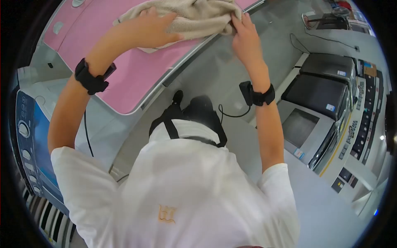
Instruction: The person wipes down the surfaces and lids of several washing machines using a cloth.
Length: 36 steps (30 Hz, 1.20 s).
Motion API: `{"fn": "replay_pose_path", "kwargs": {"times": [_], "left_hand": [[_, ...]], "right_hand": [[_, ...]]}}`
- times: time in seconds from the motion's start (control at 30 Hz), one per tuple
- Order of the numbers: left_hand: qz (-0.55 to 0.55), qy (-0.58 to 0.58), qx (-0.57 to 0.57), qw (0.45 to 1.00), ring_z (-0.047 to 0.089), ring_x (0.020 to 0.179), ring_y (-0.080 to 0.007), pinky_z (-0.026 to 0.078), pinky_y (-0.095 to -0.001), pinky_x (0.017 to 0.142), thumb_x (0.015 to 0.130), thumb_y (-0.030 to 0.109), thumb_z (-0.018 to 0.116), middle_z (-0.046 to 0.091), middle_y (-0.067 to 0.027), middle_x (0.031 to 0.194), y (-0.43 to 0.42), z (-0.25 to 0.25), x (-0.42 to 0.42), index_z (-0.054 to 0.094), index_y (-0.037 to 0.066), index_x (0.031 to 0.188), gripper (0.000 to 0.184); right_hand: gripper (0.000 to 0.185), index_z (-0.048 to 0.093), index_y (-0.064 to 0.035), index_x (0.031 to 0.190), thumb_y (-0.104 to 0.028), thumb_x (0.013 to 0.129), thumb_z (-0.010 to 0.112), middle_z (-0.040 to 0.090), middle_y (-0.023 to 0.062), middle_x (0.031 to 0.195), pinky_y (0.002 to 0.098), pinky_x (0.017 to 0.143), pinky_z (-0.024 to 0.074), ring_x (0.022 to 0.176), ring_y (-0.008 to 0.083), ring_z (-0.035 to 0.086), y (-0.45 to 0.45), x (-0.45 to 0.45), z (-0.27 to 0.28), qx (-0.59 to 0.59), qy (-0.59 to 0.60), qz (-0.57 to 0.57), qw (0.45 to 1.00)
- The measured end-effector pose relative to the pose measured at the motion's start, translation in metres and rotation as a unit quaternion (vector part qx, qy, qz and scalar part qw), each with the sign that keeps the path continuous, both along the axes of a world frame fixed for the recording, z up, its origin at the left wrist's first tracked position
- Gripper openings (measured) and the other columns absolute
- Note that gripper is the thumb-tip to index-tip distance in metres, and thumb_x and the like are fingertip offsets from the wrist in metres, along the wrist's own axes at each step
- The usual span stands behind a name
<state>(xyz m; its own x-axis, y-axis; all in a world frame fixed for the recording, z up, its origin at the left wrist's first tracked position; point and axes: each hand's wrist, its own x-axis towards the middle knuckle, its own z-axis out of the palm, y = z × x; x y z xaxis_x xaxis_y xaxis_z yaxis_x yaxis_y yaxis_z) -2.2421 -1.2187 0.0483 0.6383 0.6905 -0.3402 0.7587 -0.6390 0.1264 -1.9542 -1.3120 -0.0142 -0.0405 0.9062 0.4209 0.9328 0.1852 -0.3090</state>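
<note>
A beige, soft-looking cloth (198,17) lies bunched in folds on a pink board (136,78) at the top of the view; whether it is a towel or a garment I cannot tell. My left hand (154,29) rests on the left part of the cloth, fingers spread and thumb stretched to the right. At the cloth's right end, by the board's metal edge, my right hand (247,36) has its fingers closed on a fold. Part of the cloth is cut off by the upper frame edge.
Several dark-lidded appliances (322,89) stand along the right side. On the left is a blue control panel (39,140) with knobs. Black cables (233,116) hang from my wrist straps. Grey floor (206,70) shows beyond the board's edge.
</note>
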Motion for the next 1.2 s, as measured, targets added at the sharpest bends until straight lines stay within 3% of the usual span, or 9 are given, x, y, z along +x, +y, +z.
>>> {"fn": "replay_pose_path", "kwargs": {"times": [0.13,0.23,0.43,0.5,0.73,0.8,1.03,1.13,1.2], "left_hand": [[-0.014,-0.009,-0.006,1.0,0.032,0.143,-0.066,0.035,-0.0626,0.118,0.098,0.056,0.063,0.032,-0.0414,0.158,-0.033,0.009,0.049,0.045,0.013,0.157,0.075],[0.087,-0.071,-0.02,0.993,0.032,0.142,-0.0671,0.034,-0.0629,0.118,0.098,0.045,0.069,0.032,-0.0418,0.158,-0.075,0.024,0.079,0.047,0.016,0.157,0.07],[0.291,-0.08,0.061,0.952,0.032,0.141,-0.0674,0.036,-0.0627,0.116,0.098,0.039,0.07,0.033,-0.0401,0.158,-0.085,0.01,0.163,0.048,0.021,0.157,0.066],[0.341,-0.087,0.098,0.931,0.032,0.141,-0.067,0.036,-0.0621,0.115,0.098,0.039,0.07,0.034,-0.0388,0.159,-0.077,0.003,0.198,0.049,0.023,0.157,0.065],[0.347,-0.262,0.038,0.899,0.033,0.142,-0.0649,0.039,-0.059,0.115,0.095,0.033,0.075,0.043,-0.0287,0.158,-0.051,0.009,0.263,0.052,0.019,0.156,0.066],[0.349,-0.275,0.062,0.894,0.034,0.142,-0.0644,0.04,-0.0596,0.114,0.094,0.031,0.075,0.045,-0.0267,0.158,-0.038,0.003,0.266,0.052,0.017,0.155,0.067],[0.426,-0.171,0.124,0.88,0.028,0.145,-0.0647,0.035,-0.0666,0.115,0.097,0.043,0.071,0.039,-0.0226,0.164,0.027,-0.01,0.293,0.039,0.018,0.163,0.078],[0.445,-0.148,0.122,0.874,0.028,0.144,-0.0649,0.032,-0.0691,0.115,0.098,0.048,0.067,0.037,-0.0205,0.165,0.044,-0.018,0.296,0.036,0.019,0.165,0.08],[0.451,-0.136,0.145,0.87,0.029,0.143,-0.0649,0.029,-0.0708,0.116,0.098,0.05,0.065,0.037,-0.0195,0.165,0.046,-0.024,0.301,0.036,0.019,0.165,0.079]], "right_hand": [[0.046,0.07,-0.0026,0.124,0.0,0.079,0.065,0.062,0.0214,0.139,0.0566,0.113,0.0445,0.134,0.0446,0.055,0.016,0.007,-0.013,0.026,0.0,0.168,0.985],[0.047,0.072,-0.0045,0.123,0.002,0.076,0.066,0.065,0.0174,0.134,0.0551,0.112,0.046,0.133,0.0413,0.057,0.016,0.017,0.008,-0.011,0.017,0.253,0.967],[0.049,0.072,-0.0068,0.125,0.002,0.077,0.065,0.066,0.0136,0.136,0.0568,0.113,0.0444,0.136,0.0349,0.058,0.104,0.147,0.0,0.024,-0.048,0.282,0.958],[0.047,0.072,-0.0036,0.125,0.006,0.08,0.062,0.064,0.0195,0.137,0.0565,0.115,0.0433,0.134,0.0397,0.058,0.127,0.156,0.005,0.015,-0.028,0.286,0.958],[0.044,0.064,0.0028,0.138,0.003,0.094,0.058,0.056,0.0247,0.149,0.0522,0.114,0.0427,0.137,0.044,0.055,0.156,0.178,0.029,-0.011,0.126,0.221,0.967],[0.044,0.063,0.0045,0.137,-0.002,0.095,0.059,0.053,0.0288,0.15,0.0573,0.117,0.0379,0.14,0.0477,0.05,0.174,0.189,0.025,-0.078,0.157,0.153,0.973],[0.056,0.05,0.0032,0.151,-0.013,0.098,0.059,0.039,0.0348,0.158,0.0554,0.122,0.0305,0.148,0.0508,0.038,0.219,0.215,0.04,-0.101,-0.015,0.104,0.989],[0.06,0.047,0.0057,0.152,-0.014,0.097,0.061,0.04,0.0336,0.159,0.0571,0.122,0.0296,0.147,0.0509,0.038,0.215,0.218,0.051,-0.132,0.066,0.156,0.977],[0.061,0.047,0.0084,0.15,-0.014,0.095,0.063,0.04,0.0328,0.159,0.0566,0.122,0.0311,0.146,0.0508,0.04,0.222,0.224,0.034,-0.13,0.029,0.239,0.962]]}}
